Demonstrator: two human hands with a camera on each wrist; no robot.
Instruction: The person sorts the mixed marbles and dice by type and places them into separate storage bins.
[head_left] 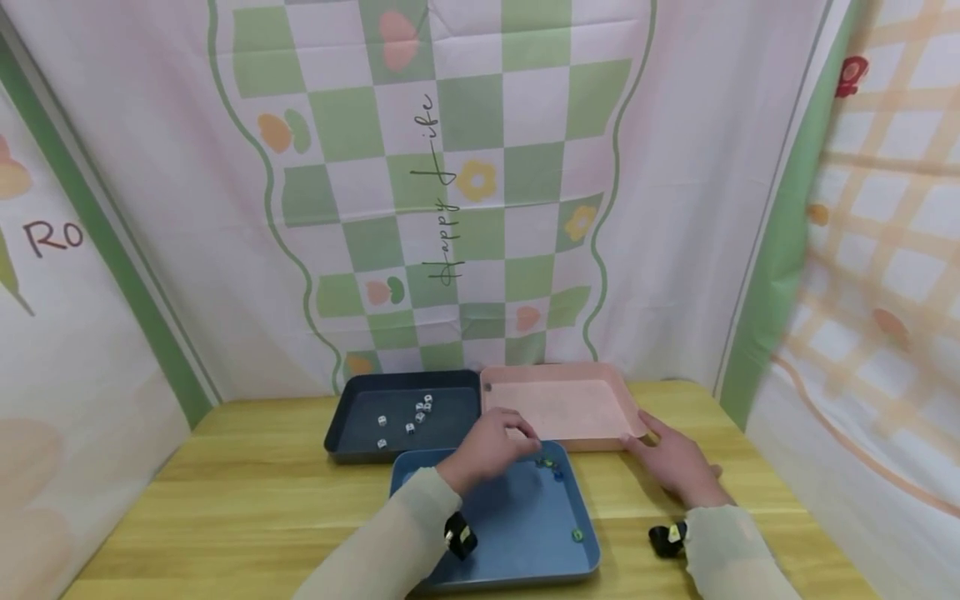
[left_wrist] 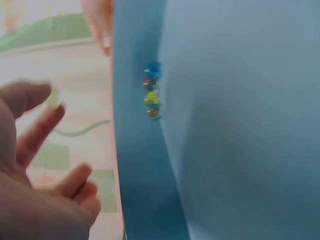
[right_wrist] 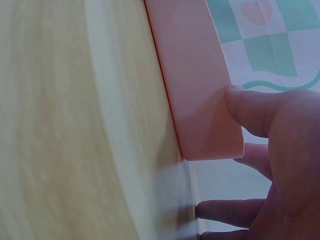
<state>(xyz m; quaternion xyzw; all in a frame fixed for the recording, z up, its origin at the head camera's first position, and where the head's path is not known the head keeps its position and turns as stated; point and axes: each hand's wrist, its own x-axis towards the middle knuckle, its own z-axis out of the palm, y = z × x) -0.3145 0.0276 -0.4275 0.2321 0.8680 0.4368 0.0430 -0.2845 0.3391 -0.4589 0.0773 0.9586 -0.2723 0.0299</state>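
Observation:
My left hand (head_left: 498, 442) hovers over the far edge of the blue tray (head_left: 517, 517), fingers curled. In the left wrist view this left hand (left_wrist: 47, 107) pinches a small pale die (left_wrist: 54, 97) between thumb and forefinger. A short row of coloured dice (left_wrist: 151, 90) lies against the blue tray's (left_wrist: 240, 125) wall, the same coloured dice (head_left: 551, 467) just right of my fingers. A green die (head_left: 577, 535) lies alone nearer me. My right hand (head_left: 675, 462) rests flat on the table, thumb touching the pink tray's (head_left: 570, 408) near right corner. The right hand (right_wrist: 260, 150) shows straight fingers beside the pink tray (right_wrist: 195, 75).
A dark navy tray (head_left: 352, 421) at the back left holds several white dice (head_left: 416, 412). The three trays stand close together on a wooden table (head_left: 225, 475). Patterned cloth walls close in the back and both sides.

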